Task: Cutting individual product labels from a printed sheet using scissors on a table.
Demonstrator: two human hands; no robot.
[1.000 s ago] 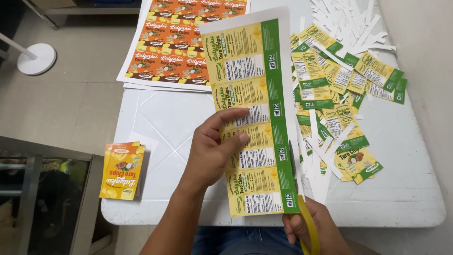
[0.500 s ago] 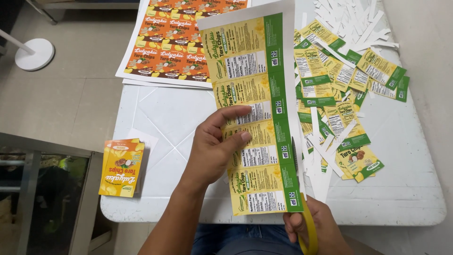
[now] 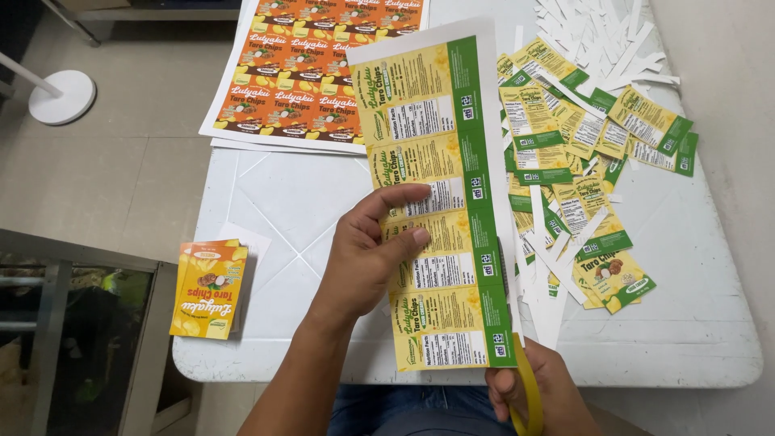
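Observation:
My left hand (image 3: 367, 258) grips a long strip of yellow and green printed labels (image 3: 440, 202), thumb and fingers across its lower middle, holding it upright above the white table (image 3: 274, 202). My right hand (image 3: 537, 396) is closed on yellow-handled scissors (image 3: 529, 387), low at the strip's bottom right corner. The blades run up along the strip's white right margin and are mostly hidden by the paper.
Cut yellow-green labels (image 3: 581, 153) and white paper offcuts (image 3: 601, 36) litter the table's right half. A sheet of orange labels (image 3: 307, 73) lies at the far left. A small stack of yellow-orange labels (image 3: 208, 287) sits at the near left corner. A white round stand base (image 3: 60, 95) rests on the floor.
The label strip and both hands have shifted slightly; the scissors stay at the strip's bottom right edge. Nothing else has moved.

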